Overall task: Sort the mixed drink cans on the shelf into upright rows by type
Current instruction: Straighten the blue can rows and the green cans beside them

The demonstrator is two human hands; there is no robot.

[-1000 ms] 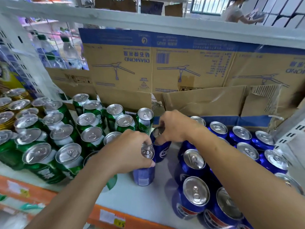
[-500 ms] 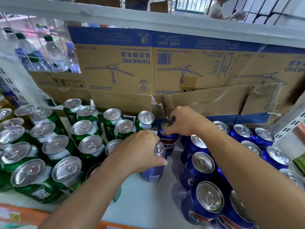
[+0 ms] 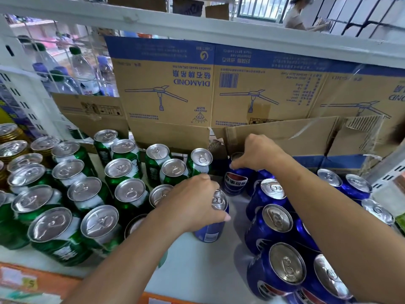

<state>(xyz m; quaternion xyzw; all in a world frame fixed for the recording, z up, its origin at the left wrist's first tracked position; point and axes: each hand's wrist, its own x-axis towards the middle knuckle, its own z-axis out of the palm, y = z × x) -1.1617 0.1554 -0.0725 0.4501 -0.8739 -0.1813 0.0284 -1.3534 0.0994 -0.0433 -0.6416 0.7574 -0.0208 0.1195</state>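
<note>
Your left hand [image 3: 192, 205] is clamped over the top of the front can [image 3: 209, 232], fingers curled round its rim. This blue can stands upright on the shelf [image 3: 197, 270], in the open lane between the two groups.

Your right hand [image 3: 256, 153] reaches further back and pinches the rim of the back can [image 3: 236, 183]. It is also blue and upright, its logo faces you, and it sits close in front of the cardboard [image 3: 166, 102].

On the left half of the shelf are the green cans [image 3: 130, 191], all upright with lids up, packed in staggered rows. The nearest of them sits partly under your left forearm. On the right half are the blue cans [image 3: 277, 218], upright and crowded together, running from the front edge back towards your right hand. At the far left edge stand a few gold cans [image 3: 13, 148], beside the green ones.

The cardboard lines the back of the shelf, its print upside down. You cannot tell whether anything is inside it. Behind a wire grid at the upper left stand clear bottles [image 3: 84, 71] with green and blue caps.
</note>
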